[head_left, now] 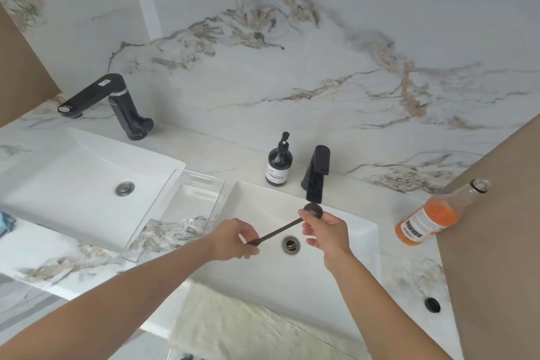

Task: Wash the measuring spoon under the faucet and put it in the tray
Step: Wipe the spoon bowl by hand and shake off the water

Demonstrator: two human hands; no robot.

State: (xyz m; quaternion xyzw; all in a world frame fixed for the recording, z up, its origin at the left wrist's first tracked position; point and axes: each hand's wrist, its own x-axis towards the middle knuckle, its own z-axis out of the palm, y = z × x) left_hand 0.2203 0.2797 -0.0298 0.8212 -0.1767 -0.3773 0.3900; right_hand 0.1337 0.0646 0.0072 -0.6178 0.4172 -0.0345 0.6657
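Note:
A dark measuring spoon (280,230) with a long thin handle and a round bowl is held over the right white sink (344,266). My left hand (233,240) pinches the end of the handle. My right hand (325,232) has its fingers on the bowl, which sits just under the spout of the black faucet (317,174). No water stream is visible. The clear plastic tray (190,207) lies on the counter between the two sinks, to the left of my left hand.
A dark soap pump bottle (279,165) stands left of the faucet. An orange-filled glass bottle (429,215) stands on the right counter. A second sink (73,181) with its own black faucet (117,102) is at left. A towel (233,327) hangs below the counter front.

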